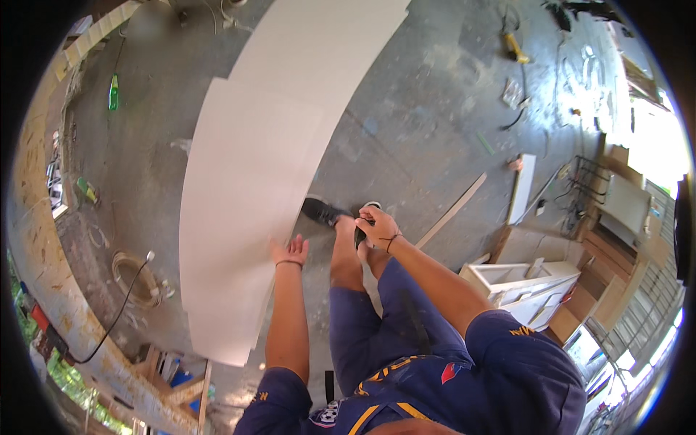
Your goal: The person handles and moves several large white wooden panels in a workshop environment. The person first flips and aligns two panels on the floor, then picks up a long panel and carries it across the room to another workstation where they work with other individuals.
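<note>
A long white panel with stepped edges, perhaps several overlapping sheets, stretches from the top of the view down to my left. My left hand is at its right edge, fingers spread; whether the palm presses on the surface I cannot tell. In front of my shins, my right hand is closed with the fingers curled in. What it holds, if anything, is hidden; a dark shape beside it blends with my shoe. My other black shoe stands beside the panel's edge.
A wooden strip and a white board lie to the right, near a white cabinet frame. Farther off is a yellow power tool with its cord. Leftward are a coiled hose and a green bottle.
</note>
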`<state>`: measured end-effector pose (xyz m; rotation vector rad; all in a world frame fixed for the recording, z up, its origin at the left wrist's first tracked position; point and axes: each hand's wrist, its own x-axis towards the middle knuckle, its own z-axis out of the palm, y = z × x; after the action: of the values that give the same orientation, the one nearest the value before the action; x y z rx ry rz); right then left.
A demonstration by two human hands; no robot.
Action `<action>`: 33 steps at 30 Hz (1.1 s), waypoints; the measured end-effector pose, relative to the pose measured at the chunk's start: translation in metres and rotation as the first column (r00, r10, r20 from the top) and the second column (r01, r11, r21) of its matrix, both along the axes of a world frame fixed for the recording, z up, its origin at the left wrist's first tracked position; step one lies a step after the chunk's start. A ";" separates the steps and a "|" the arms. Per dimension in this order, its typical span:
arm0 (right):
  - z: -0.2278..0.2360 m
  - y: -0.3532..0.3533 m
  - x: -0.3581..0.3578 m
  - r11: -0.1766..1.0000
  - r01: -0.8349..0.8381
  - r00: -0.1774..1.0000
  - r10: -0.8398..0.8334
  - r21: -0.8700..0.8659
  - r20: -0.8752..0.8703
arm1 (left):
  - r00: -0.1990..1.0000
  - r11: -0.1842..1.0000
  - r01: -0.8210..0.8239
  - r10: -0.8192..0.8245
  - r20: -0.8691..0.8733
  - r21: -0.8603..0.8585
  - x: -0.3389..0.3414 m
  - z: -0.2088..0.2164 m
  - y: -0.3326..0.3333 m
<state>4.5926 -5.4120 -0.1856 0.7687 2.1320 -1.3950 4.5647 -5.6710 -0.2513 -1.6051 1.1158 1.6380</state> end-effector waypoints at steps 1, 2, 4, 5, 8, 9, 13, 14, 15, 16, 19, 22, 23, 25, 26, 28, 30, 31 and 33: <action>0.003 -0.006 0.013 0.999 0.022 0.999 -0.020 -0.043 0.043 | 0.995 0.996 -0.064 0.068 0.074 -0.055 -0.003 0.013 0.011; -0.003 -0.008 0.033 0.998 0.025 0.998 -0.022 -0.063 0.055 | 0.997 0.989 -0.018 0.029 0.071 -0.148 -0.008 0.022 0.028; 0.003 -0.016 0.069 1.000 -0.008 0.994 0.011 -0.029 0.107 | 0.575 0.426 0.578 -0.818 -0.023 -0.696 -0.009 0.034 0.042; 0.004 -0.011 0.086 1.000 -0.019 0.992 0.019 0.001 0.128 | 0.304 0.156 0.498 -0.953 0.004 -0.853 -0.022 0.040 0.052; 0.012 0.007 0.153 0.999 0.035 0.995 -0.036 0.020 0.093 | -0.094 -0.289 0.378 -0.957 0.274 -0.879 -0.074 0.049 0.087; 0.015 0.010 0.172 0.998 0.054 0.994 -0.056 0.022 0.099 | -0.112 -0.395 0.420 -0.916 0.385 -0.817 -0.091 0.049 0.094; 0.024 0.023 0.241 0.992 0.106 0.988 -0.113 0.069 0.108 | -0.171 -0.557 0.426 -0.824 0.541 -0.713 -0.120 0.033 0.087; 0.026 0.027 0.252 0.989 0.132 0.982 -0.140 0.069 0.127 | -0.198 -0.556 0.395 -0.829 0.523 -0.732 -0.121 0.029 0.081; 0.029 0.029 0.262 0.985 0.156 0.975 -0.165 0.070 0.146 | -0.225 -0.553 0.364 -0.833 0.506 -0.749 -0.121 0.026 0.073; 0.028 0.029 0.270 0.981 0.179 0.972 -0.189 0.080 0.138 | -0.244 -0.551 0.328 -0.834 0.495 -0.767 -0.121 0.026 0.071; 0.020 0.021 0.293 0.960 0.277 0.939 -0.281 0.046 0.198 | -0.265 -0.553 0.299 -0.831 0.489 -0.778 -0.124 0.025 0.062; 0.007 0.002 0.309 0.958 0.288 0.944 -0.285 0.007 0.165 | -0.309 -0.456 0.215 -0.871 0.383 -0.864 -0.133 0.038 0.053; 0.004 -0.001 0.307 0.957 0.289 0.946 -0.286 0.001 0.152 | -0.331 -0.457 0.262 -0.870 0.366 -0.850 -0.135 0.045 0.056; -0.003 -0.018 0.304 0.938 0.346 0.928 -0.337 -0.031 0.159 | -0.369 -0.461 0.351 -0.868 0.332 -0.815 -0.139 0.066 0.058; -0.010 -0.026 0.301 0.937 0.347 0.928 -0.339 -0.031 0.155 | -0.377 -0.464 0.337 -0.864 0.334 -0.819 -0.141 0.076 0.056; -0.024 -0.039 0.279 0.940 0.333 0.934 -0.319 -0.070 0.162 | -0.392 -0.469 0.333 -0.858 0.333 -0.818 -0.148 0.091 0.050; -0.041 -0.053 0.242 0.938 0.328 0.936 -0.307 -0.112 0.171 | -0.417 -0.468 0.308 -0.849 0.324 -0.829 -0.152 0.099 0.049; -0.054 -0.067 0.223 0.935 0.332 0.936 -0.310 -0.122 0.164 | -0.425 -0.474 0.299 -0.843 0.329 -0.828 -0.152 0.100 0.050; -0.072 -0.106 0.172 0.905 0.359 0.931 -0.365 -0.229 0.021 | -0.439 -0.484 0.281 -0.833 0.337 -0.829 -0.153 0.099 0.051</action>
<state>4.7646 -5.5178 -0.2579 1.0992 1.8599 -1.8091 4.4119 -5.6196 -0.1520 0.5905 2.6785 0.1429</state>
